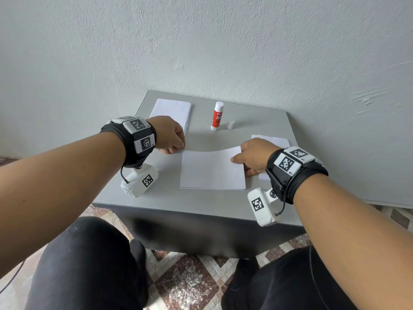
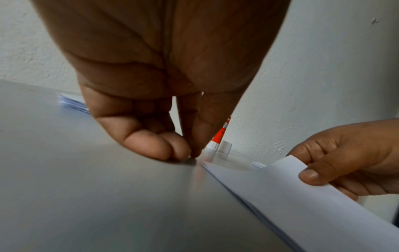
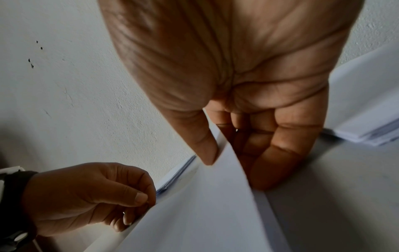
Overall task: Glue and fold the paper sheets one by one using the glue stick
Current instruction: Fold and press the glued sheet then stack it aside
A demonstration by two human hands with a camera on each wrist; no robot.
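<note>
Head view: grey worktop [image 1: 156,193] against a pale wall [image 1: 201,41], patterned floor [image 1: 185,276] below. Sheet [image 1: 212,171] lies at the worktop's middle, toward the near edge, its far edge lifted and bowed. Paper stack [image 1: 172,110] sits at the far left corner; a second stack [image 1: 274,140] at the right edge, mostly behind the right hand. Left hand [image 1: 169,136] is at the sheet's far left corner; fingers [image 2: 172,148] curled together, pinching that corner down at the worktop. Right hand [image 1: 252,156] holds the far right corner raised; right wrist view shows the thumb on top, fingers [image 3: 278,162] beneath, clamped on the paper. Glue stick [image 1: 217,117] stands upright near the far edge, red label, uncapped. Cap [image 1: 230,124] stands just beside it on the right, apart from the sheet.
</note>
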